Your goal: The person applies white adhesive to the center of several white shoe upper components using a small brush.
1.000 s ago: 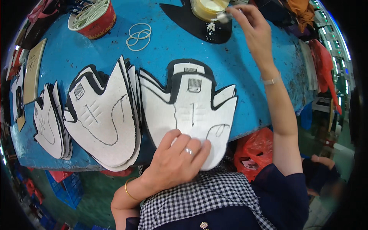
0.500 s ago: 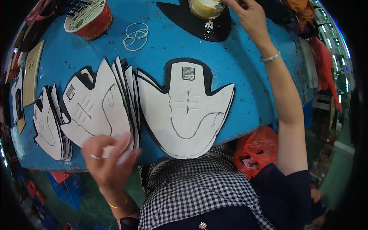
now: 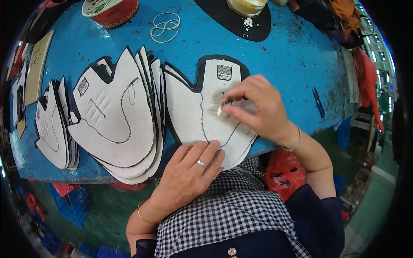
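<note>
A: What is the right hand (image 3: 258,107) doing at the white, black-edged, flat shoe-upper piece with the stitched curve (image 3: 206,116)?

B: Its fingertips are pinched shut on a small whitish dab or pad (image 3: 222,112), pressing it onto the middle of that piece. What the pad is made of is too small to tell. The piece is lying on the near edge of the blue worktable (image 3: 284,60), just right of the fanned stack of like white pieces (image 3: 116,116).

A: And the left hand (image 3: 189,172)?

B: It is lying flat, fingers spread and gripping nothing, pinning down the piece's near rim.

A: So which step is this?

B: Likely dabbing or gluing the centre. I'd judge the next move is calling for steady pressure from the left palm while the right is spreading evenly within the stitch line.
</note>
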`<action>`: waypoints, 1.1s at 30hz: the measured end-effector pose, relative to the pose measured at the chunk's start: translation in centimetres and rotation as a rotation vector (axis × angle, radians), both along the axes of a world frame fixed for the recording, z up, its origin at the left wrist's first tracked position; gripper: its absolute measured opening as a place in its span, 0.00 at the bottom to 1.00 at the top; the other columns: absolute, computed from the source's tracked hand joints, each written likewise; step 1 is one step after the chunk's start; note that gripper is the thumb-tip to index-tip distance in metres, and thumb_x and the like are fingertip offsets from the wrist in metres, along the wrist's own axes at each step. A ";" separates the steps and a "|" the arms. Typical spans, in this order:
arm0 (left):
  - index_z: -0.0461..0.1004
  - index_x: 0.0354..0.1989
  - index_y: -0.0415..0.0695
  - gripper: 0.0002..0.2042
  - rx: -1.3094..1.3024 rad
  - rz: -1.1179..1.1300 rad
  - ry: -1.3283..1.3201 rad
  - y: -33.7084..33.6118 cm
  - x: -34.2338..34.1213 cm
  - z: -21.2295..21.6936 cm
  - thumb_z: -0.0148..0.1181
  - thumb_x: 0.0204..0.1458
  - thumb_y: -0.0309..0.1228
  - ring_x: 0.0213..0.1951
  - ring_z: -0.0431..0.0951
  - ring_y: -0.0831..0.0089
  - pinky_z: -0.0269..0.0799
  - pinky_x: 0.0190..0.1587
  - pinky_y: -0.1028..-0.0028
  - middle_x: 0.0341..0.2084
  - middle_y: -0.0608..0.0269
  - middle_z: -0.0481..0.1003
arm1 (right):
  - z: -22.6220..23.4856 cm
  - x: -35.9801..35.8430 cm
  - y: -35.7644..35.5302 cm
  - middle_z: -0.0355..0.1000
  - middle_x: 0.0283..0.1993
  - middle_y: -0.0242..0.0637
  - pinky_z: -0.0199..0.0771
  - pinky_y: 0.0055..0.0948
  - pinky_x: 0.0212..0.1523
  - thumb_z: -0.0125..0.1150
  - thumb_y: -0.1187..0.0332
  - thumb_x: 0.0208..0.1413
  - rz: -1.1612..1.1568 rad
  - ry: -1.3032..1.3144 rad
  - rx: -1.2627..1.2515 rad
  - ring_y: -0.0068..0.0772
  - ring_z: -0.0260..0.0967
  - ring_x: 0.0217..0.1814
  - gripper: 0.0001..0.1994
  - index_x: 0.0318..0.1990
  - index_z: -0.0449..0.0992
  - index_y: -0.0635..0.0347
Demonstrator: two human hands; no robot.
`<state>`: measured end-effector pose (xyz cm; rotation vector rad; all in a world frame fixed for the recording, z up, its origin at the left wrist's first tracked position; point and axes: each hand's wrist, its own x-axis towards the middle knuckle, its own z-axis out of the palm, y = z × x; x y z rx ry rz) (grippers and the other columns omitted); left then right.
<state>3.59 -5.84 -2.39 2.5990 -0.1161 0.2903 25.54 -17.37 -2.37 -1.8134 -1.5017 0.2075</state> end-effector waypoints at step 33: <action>0.82 0.43 0.48 0.18 -0.169 0.074 -0.038 2.4 -1.8 3.0 0.74 0.42 0.36 0.43 0.76 0.64 0.72 0.44 0.66 0.41 0.64 0.76 | 0.0 -1.8 -1.7 0.78 0.32 0.31 0.69 0.28 0.41 0.73 0.68 0.50 -0.130 0.200 -0.040 0.27 0.72 0.32 0.09 0.37 0.80 0.57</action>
